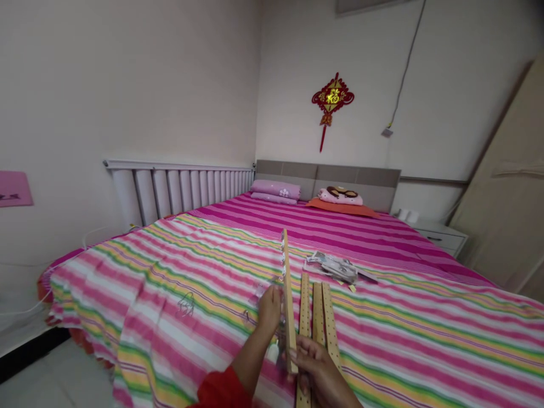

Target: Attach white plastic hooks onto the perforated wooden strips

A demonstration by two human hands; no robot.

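Note:
A long light wooden strip [289, 300] is held edge-on above the bed, with small shiny hooks [283, 255] along the left side of its far half. My right hand [312, 362] grips the near end of the strip, thumb on its edge. Close against the strip's left face is my left hand [270, 309], its fingers closed in a pinch; what they hold is too small to make out. Beneath and to the right lie perforated wooden strips [318, 309] on the striped cloth, partly covered by my right hand.
Crumpled plastic packaging [334, 266] lies beyond the strips. A thin wire-like tangle [186, 305] rests on the striped bedcover [204, 283] to the left. Pillows [276, 190] sit by the headboard [357, 177]. A white radiator [182, 192] lines the left wall; a nightstand [442, 235] stands right.

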